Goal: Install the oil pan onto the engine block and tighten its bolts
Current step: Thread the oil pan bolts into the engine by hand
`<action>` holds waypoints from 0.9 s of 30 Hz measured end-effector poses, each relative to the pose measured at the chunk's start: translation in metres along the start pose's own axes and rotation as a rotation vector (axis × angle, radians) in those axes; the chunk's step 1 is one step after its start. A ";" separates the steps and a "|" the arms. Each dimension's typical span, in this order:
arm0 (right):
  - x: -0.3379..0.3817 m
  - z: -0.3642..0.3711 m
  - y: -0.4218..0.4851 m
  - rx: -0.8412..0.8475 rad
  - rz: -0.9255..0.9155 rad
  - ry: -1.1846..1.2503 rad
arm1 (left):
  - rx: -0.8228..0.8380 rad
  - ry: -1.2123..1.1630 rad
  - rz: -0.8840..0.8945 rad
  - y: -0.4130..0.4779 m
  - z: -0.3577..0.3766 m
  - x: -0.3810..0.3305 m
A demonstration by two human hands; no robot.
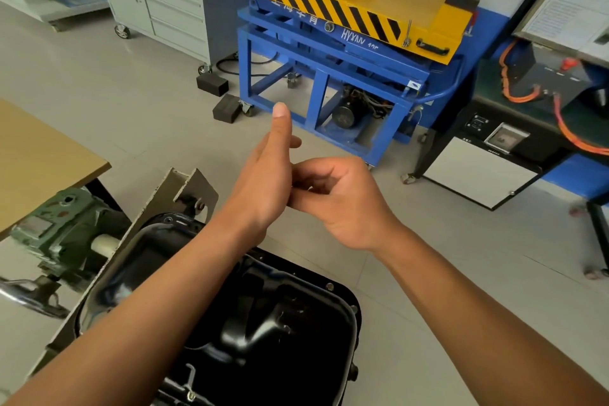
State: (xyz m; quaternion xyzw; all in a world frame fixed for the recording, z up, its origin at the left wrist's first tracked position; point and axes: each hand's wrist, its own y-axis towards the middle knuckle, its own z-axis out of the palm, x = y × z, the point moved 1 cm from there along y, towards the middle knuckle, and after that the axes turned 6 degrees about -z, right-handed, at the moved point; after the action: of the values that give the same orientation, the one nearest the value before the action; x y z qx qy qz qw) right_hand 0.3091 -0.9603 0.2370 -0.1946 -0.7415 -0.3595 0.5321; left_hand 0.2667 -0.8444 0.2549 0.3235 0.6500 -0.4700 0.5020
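Note:
The black oil pan (pixel 296 316) lies bottom-up on the engine block at the lower middle, partly hidden by my forearms. Small bolt heads (pixel 330 286) show along its right rim. A grey stand plate (pixel 194 184) rises at the pan's far end. Both hands hover in the air above and beyond the pan. My left hand (pixel 263 178) has its thumb pointing straight up, with its other fingers reaching to the right. My right hand (pixel 342 204) has its fingers curled in against the left hand's fingers. No tool or bolt shows in either hand.
A green gearbox (pixel 62 227) sits left of the stand, under a wooden tabletop (pixel 39 155). Beyond the hands stands a blue and yellow lift cart (pixel 346 43), with black foam blocks (pixel 227 109) on the floor. A grey tool cabinet (pixel 164 0) and a bench with orange cables (pixel 527 99) flank it.

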 end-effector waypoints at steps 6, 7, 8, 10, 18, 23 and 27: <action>-0.008 -0.006 -0.008 0.047 0.052 0.038 | 0.018 0.032 -0.015 -0.002 0.006 0.011; -0.008 -0.008 -0.010 0.037 0.052 0.054 | 0.031 0.058 -0.017 -0.002 0.005 0.013; -0.008 -0.012 -0.012 0.008 0.058 0.075 | 0.042 0.090 -0.015 -0.001 0.003 0.015; -0.011 -0.022 -0.015 -0.062 0.075 0.049 | 0.034 0.185 0.005 0.001 -0.005 0.020; -0.071 -0.016 -0.046 0.574 0.011 -0.746 | -0.229 0.591 0.224 -0.015 -0.040 0.052; -0.082 -0.010 -0.045 0.747 -0.003 -0.833 | -0.294 0.518 0.247 -0.009 -0.041 0.053; -0.082 -0.003 -0.042 0.840 0.010 -0.903 | -0.316 0.490 0.284 -0.006 -0.041 0.055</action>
State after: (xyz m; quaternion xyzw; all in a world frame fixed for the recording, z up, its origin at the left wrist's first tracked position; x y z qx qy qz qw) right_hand 0.3117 -0.9828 0.1476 -0.1051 -0.9709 0.0838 0.1984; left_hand 0.2314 -0.8114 0.2057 0.4327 0.7648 -0.1966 0.4350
